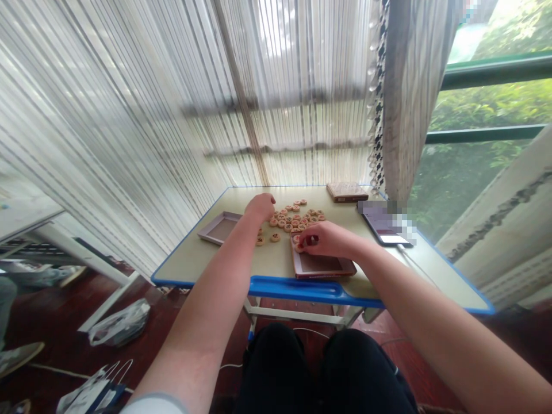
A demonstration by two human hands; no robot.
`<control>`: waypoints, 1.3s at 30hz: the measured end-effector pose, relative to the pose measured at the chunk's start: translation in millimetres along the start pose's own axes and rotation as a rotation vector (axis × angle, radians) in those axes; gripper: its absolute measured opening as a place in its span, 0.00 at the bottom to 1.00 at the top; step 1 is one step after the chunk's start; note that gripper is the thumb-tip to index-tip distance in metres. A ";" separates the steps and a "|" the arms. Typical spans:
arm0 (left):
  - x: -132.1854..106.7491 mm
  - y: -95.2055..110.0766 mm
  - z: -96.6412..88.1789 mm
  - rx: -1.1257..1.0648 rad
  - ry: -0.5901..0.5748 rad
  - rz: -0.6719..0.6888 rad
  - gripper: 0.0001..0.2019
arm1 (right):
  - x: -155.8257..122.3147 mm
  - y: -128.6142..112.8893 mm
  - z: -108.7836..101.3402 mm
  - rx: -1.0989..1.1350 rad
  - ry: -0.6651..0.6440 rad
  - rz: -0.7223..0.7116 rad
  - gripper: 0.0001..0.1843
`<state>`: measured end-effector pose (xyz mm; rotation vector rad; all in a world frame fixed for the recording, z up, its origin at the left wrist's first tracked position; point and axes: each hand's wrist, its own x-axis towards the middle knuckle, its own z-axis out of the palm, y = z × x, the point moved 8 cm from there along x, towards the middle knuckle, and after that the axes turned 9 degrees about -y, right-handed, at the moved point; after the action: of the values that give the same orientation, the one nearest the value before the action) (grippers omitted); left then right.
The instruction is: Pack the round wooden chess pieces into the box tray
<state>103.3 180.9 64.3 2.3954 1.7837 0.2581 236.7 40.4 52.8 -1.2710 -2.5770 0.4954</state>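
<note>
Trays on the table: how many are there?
2. The left tray lies beside the left hand; the near tray lies partly under the right hand. None seems hidden.

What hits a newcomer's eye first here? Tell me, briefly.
A scatter of round wooden discs lies in the middle of the table, with the left hand at its edge. The right hand pinches discs at the far corner of a red tray by the near rim. A grey tray sits left.
</note>
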 end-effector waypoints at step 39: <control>11.3 102.9 46.3 0.032 0.003 0.517 0.18 | -8.0 104.6 -39.3 -0.179 0.425 0.605 0.19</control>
<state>212.9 161.7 42.0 2.8393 1.1422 0.2867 330.7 101.2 47.3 -1.9756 -1.8978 0.0658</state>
